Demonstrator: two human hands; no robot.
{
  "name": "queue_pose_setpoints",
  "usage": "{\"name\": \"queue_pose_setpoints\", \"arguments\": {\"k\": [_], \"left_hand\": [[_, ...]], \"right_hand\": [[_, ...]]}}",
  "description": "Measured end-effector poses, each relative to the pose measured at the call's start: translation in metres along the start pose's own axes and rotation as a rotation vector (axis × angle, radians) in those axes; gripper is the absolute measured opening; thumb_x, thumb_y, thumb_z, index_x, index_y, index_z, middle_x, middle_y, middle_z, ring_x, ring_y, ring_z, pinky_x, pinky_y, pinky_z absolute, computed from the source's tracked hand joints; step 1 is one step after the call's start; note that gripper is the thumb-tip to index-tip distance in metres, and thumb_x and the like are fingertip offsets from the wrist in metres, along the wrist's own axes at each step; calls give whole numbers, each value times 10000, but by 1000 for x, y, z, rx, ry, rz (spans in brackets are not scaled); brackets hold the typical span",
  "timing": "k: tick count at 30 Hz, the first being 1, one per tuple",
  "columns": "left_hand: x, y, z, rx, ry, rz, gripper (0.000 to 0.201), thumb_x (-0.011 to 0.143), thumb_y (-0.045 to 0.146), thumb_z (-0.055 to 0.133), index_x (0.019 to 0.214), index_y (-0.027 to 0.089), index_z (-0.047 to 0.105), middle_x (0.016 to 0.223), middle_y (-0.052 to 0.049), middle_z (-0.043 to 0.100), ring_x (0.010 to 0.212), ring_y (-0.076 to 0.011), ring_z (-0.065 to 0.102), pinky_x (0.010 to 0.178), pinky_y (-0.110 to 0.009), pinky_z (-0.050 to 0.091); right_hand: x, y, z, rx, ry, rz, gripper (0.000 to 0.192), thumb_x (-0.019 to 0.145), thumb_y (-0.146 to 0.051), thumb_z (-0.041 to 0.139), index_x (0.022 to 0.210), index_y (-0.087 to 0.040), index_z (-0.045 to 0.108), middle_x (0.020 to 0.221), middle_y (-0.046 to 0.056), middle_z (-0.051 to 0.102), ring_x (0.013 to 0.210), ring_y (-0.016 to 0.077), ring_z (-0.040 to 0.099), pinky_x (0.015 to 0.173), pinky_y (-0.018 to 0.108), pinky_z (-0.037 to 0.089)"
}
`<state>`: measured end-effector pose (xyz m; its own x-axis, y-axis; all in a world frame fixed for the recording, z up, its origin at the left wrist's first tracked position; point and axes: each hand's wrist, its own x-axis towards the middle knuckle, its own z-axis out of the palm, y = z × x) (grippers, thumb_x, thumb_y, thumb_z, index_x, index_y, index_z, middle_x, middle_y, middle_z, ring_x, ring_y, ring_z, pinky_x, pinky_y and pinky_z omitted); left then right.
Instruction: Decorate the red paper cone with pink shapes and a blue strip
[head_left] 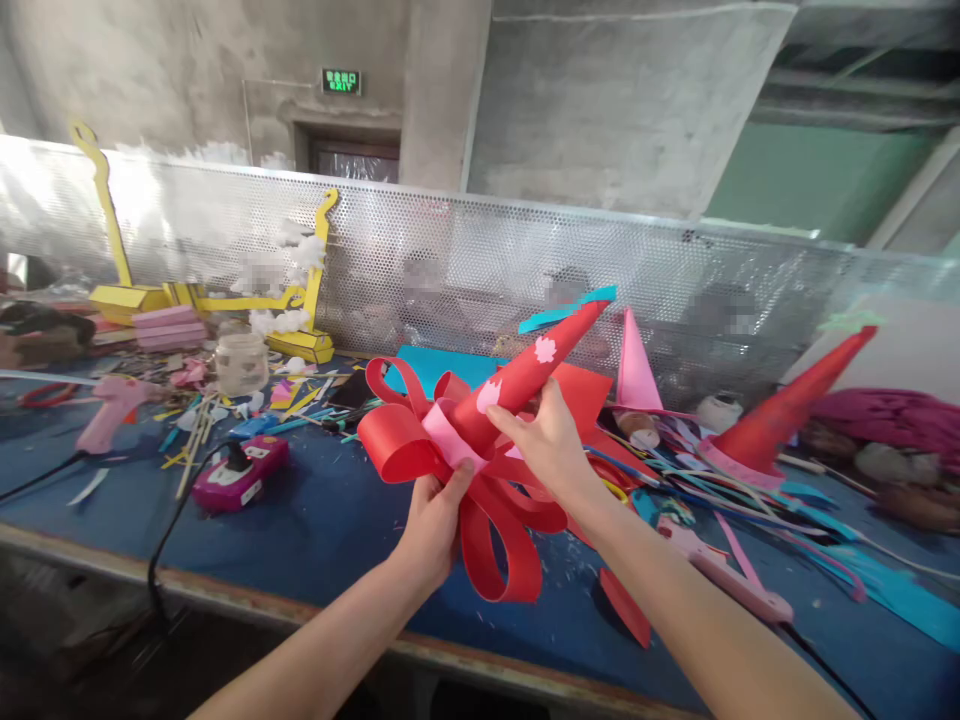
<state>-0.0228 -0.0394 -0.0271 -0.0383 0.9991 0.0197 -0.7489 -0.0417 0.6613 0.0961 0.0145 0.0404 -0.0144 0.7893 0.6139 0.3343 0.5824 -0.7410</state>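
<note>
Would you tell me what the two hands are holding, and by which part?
Both hold the red paper cone: the left hand grips its looped base, the right hand its middle.

Bright, even daylight from the upper left — blown out to white glare on the left stretch of the perforated silver metal screen (525, 270) behind the blue felt-covered table (315, 520). Soft, short shadows only, darkest under the table's near edge. Dim and murky along the bottom left corner. Strong wide-angle bending at the edges — screen and table's far edge curved, forearms stretched. Sharp on the red paper cone with looped red ribbons (480, 440); smudged, blurred patches behind the screen.
</note>
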Motion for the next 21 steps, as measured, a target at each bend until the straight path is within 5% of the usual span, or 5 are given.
{"name": "queue_pose_setpoints", "arguments": {"k": [9, 11, 13, 15, 21], "left_hand": [[-2, -5, -1, -19, -114, 17, 267, 731, 284, 811, 909, 143, 669, 1065, -101, 743, 1070, -257, 678, 915, -329, 525], [-11, 6, -9, 27, -122, -93, 262, 701, 219, 819, 905, 150, 669, 1045, -89, 742, 1047, -227, 681, 913, -306, 524], [-23, 20, -20, 178, -75, -353, 275, 618, 162, 842, 821, 132, 660, 872, -76, 744, 853, -197, 712, 822, -295, 549], [-33, 38, -29, 354, -181, -583, 288, 632, 210, 828, 848, 105, 669, 839, -108, 738, 789, -214, 714, 727, -307, 558], [-11, 84, -26, 714, -363, -99, 219, 781, 309, 716, 911, 152, 635, 828, -42, 707, 806, -157, 666, 719, -272, 543]], "right_hand": [[4, 3, -2, 98, -21, 24, 423, 733, -285, 739, 1079, -229, 502, 1076, 80, 696, 977, 266, 680, 847, 439, 561], [8, 8, -5, 16, -46, 13, 479, 724, -298, 752, 1122, -225, 495, 1135, 97, 683, 1002, 274, 676, 882, 460, 550], [9, 15, -6, -85, -75, 8, 517, 728, -323, 754, 1157, -218, 483, 1186, 116, 661, 1026, 280, 669, 906, 477, 540], [8, 23, -2, -185, -97, 28, 517, 742, -348, 743, 1163, -213, 476, 1198, 128, 650, 1050, 291, 660, 898, 486, 542], [1, 33, 5, -348, -199, 121, 606, 711, -336, 770, 1233, -195, 496, 1116, 128, 667, 934, 303, 686, 852, 527, 539]]}}
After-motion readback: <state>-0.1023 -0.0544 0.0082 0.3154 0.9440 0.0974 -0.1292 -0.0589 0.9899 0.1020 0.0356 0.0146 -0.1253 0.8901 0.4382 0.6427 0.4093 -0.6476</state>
